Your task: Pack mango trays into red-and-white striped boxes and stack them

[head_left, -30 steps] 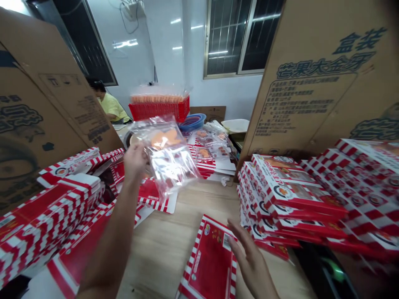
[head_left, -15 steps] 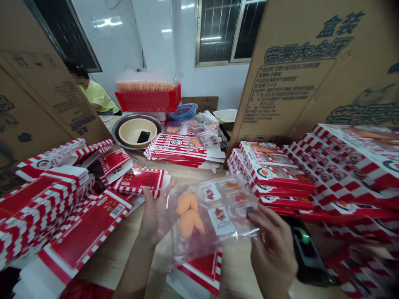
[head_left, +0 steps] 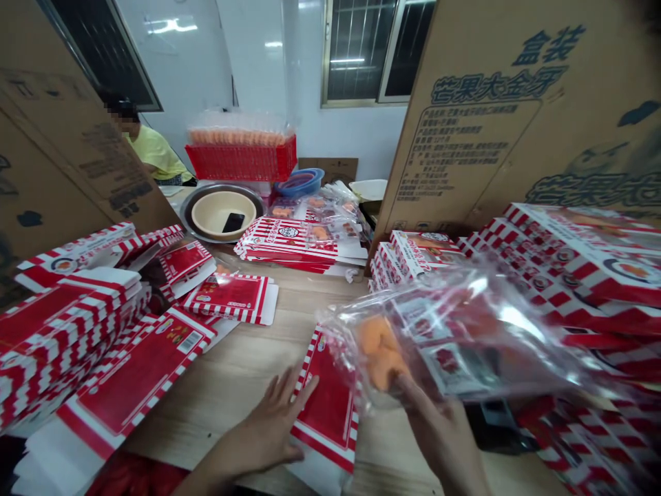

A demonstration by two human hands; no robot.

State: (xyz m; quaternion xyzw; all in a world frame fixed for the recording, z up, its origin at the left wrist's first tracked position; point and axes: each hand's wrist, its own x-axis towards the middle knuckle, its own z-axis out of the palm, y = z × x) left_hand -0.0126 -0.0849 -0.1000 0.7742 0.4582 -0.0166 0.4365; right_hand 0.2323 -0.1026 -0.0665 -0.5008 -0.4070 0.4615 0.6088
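Observation:
My right hand [head_left: 438, 427] grips a clear plastic food pack [head_left: 413, 331] at its near edge. Orange pieces sit in the left part of the pack, with small printed sachets beside them; its right side is blurred by motion. My left hand [head_left: 268, 420] has its fingers spread, with the fingertips at the left edge of a red and white striped carton [head_left: 325, 393]. That carton lies on the table below the pack, its white end flap toward me. Whether the left fingers press on the carton, I cannot tell.
Striped cartons [head_left: 67, 317] are piled at left, and finished-looking boxes [head_left: 583, 275] stack at right beside a black device [head_left: 498, 427]. Farther back stand a cream bowl [head_left: 217, 210] holding a phone, a red basket [head_left: 242, 160] and tall cardboard [head_left: 475, 138]. A person in yellow [head_left: 155, 151] sits behind.
The clear pack has moved right in my right hand, now gripped at its near edge. My left hand has come away from it and down to the carton.

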